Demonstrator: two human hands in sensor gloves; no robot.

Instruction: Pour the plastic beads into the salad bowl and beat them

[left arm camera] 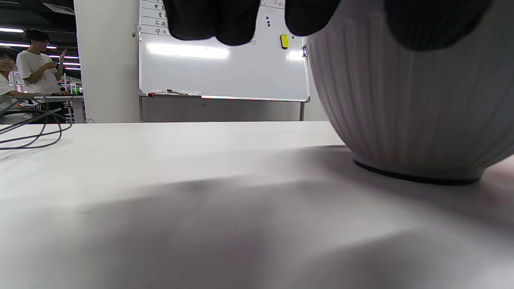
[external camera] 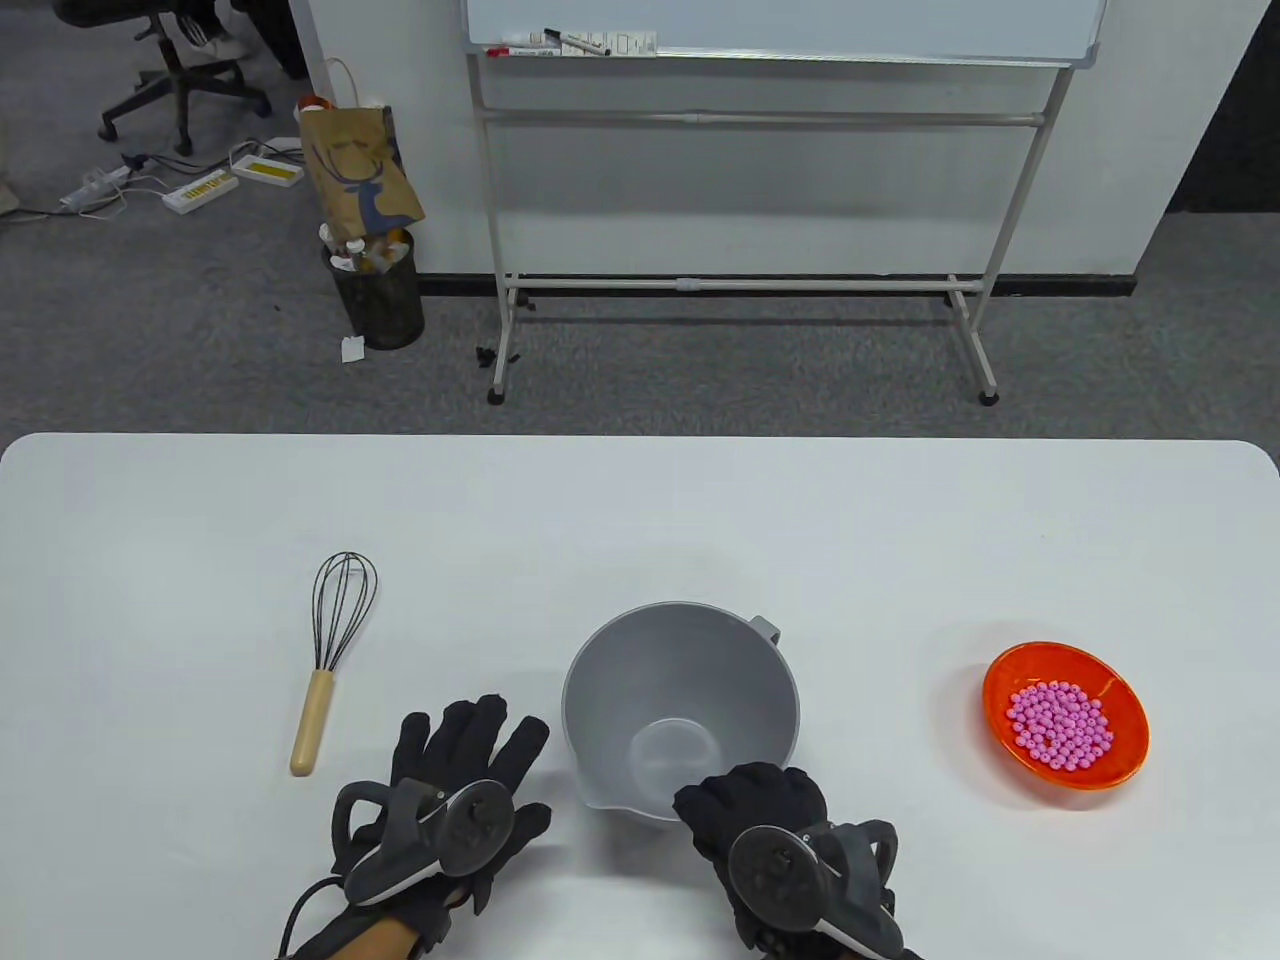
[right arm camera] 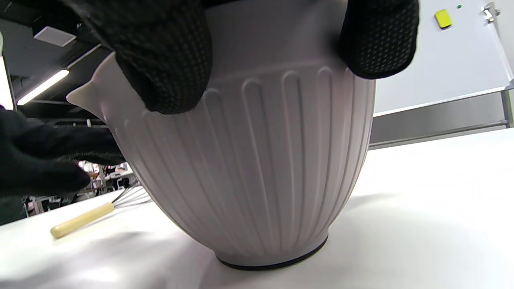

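White table (external camera: 200,500), ribbed grey bowl (external camera: 680,690) — pink beads (external camera: 1060,725)

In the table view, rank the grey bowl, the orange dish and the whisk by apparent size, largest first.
1. Grey bowl, clearly largest.
2. Orange dish and whisk: unsure. The whisk looks longer but thin; the dish covers more area.

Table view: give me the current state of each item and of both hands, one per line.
salad bowl: upright, empty, on the table.
orange dish: upright, holds the pink beads, none poured yet.
whisk: lying flat left of the bowl, untouched.
left hand: fingers straight, resting beside the bowl, holding nothing.
right hand: fingers against the bowl's near ribbed wall; a full grip cannot be told.
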